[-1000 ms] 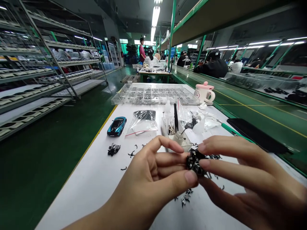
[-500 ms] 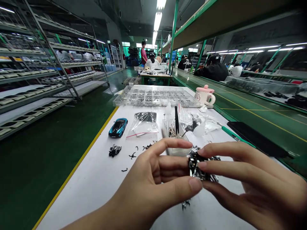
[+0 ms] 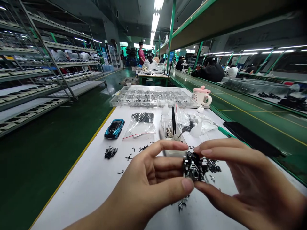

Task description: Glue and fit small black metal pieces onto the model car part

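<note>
black-and-silver assembly point(image 3: 193, 168): held up over the white bench point(image 3: 91, 195), between the two hands and in front of the loose parts.
left hand point(image 3: 141, 188): the grip grasps the assembly, thumb at its lower left corner and the middle finger behind its left side; the index finger reaches above, its tip apart.
right hand point(image 3: 259, 175): thumb at the lower right corner, two fingertips by the upper edge; i cannot tell whether this grip presses or only frames it.
key relation: the assembly lies right of the left palm and left of the right palm, at both sets of fingertips, so neither hand is plainly nearer.
long axis: uncertain, since fingers cover the edges.
beyond the assembly: the tool holder point(image 3: 165, 135) stands close behind the left index finger.
right side: dark loose parts point(image 3: 213, 165) lie under the right fingers.
near side: small silver parts point(image 3: 181, 203) sit below the left thumb.
left side: white surface runs out to the yellow bench edge point(image 3: 72, 169), the widest room.
</note>
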`<state>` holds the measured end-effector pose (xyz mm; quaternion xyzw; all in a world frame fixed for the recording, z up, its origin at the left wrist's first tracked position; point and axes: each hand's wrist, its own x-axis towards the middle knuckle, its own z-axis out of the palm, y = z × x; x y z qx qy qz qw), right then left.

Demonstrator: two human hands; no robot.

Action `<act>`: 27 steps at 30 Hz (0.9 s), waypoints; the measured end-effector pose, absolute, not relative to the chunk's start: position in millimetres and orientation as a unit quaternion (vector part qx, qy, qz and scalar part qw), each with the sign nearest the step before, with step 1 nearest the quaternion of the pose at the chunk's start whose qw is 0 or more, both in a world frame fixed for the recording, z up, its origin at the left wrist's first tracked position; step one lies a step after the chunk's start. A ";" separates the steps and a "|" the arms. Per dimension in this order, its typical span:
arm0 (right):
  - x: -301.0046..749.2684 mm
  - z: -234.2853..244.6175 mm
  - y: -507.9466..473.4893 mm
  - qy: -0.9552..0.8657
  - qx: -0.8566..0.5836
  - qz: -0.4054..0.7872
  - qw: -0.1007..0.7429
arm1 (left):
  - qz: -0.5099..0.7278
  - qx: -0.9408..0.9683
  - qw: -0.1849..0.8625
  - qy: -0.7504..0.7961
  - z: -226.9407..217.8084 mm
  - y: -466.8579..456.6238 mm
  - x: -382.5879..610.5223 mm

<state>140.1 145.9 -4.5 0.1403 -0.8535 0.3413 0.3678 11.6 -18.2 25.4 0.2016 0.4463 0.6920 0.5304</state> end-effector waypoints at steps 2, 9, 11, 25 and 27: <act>138.8 -4.8 146.5 -0.852 0.144 0.342 0.369 | 0.696 0.202 0.526 0.445 25.6 -17.8 12.1; 134.9 -0.5 144.9 -0.860 0.151 0.323 0.364 | 0.675 0.260 0.524 0.450 16.5 -18.7 7.4; 134.8 1.2 143.9 -0.861 0.156 0.320 0.364 | 0.666 0.271 0.519 0.463 15.0 -19.7 7.9; 136.0 1.3 141.2 -0.888 0.157 0.267 0.341 | 0.695 0.258 0.462 0.488 7.2 -18.5 8.8; 135.8 -1.0 140.6 -0.881 0.164 0.287 0.338 | 0.693 0.263 0.447 0.500 5.8 -18.9 9.8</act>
